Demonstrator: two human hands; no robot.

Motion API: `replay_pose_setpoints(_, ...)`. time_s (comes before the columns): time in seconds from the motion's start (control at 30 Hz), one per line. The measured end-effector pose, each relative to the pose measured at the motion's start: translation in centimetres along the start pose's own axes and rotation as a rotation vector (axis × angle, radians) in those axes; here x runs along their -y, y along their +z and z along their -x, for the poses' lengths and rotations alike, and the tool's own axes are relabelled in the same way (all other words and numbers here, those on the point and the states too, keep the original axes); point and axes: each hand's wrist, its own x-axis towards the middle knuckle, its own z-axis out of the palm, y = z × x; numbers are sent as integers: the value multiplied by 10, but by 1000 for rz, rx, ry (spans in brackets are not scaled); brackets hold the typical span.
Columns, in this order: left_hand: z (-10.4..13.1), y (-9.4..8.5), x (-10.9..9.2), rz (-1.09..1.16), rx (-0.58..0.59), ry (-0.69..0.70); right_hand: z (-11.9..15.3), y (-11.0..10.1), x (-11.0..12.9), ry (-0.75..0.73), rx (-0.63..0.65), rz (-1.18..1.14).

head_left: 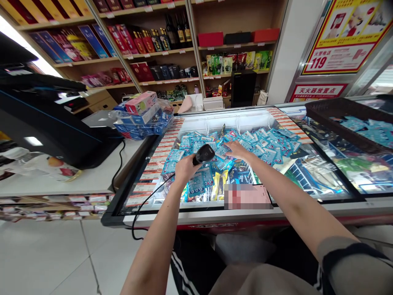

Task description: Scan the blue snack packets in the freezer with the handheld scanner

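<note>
My left hand [184,167] is wrapped round the handle of a black barcode scanner [205,153], whose cable hangs down over the freezer's front edge. The scanner's head is above a spread of light-blue packets [201,180]. To the right of it, my right hand [237,150] reaches over the same spread, fingers stretched out and apart at the packets; whether they touch one cannot be made out. Below the hands, yellow ice-cream wrappers [216,185] show among the packets. A phone [260,194], partly blurred out, lies at the freezer's front edge.
The chest freezer [190,216] has label strips along its glass. At right, a dark basket [346,131] holds more blue packets. On the left counter [89,180] stand a black checkout machine [52,119] and plastic-wrapped boxes [143,116]. Stocked shelves [159,53] line the back.
</note>
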Motion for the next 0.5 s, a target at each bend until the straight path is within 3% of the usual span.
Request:
replay_pose_setpoints(0.37,-3,-1,-9,4,35,-37,1,6,-12,187,-275,-259)
replay_pose_setpoints(0.5,-4,1,-14,13,29,-29,13,8,-19,194,-300,-418)
